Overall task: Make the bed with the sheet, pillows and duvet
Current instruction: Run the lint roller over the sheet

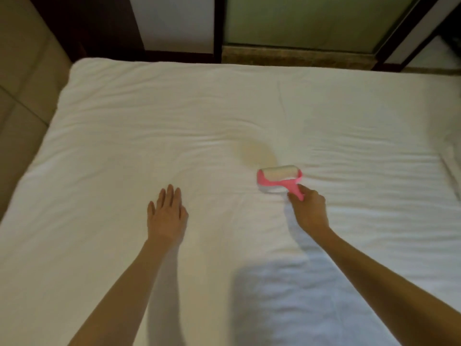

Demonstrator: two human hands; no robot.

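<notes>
Sheet under left hand and right hand with lint roller

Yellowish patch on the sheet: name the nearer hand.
Right. The right hand, gripping the lint roller, is right of the patch; the left hand lies flat on the sheet, farther off to its left.

Bedroom, hotel-looking: big bed under a white sheet fills the view, beige padded panel at left, dark wood framing with frosted glass panels past the far edge.
</notes>
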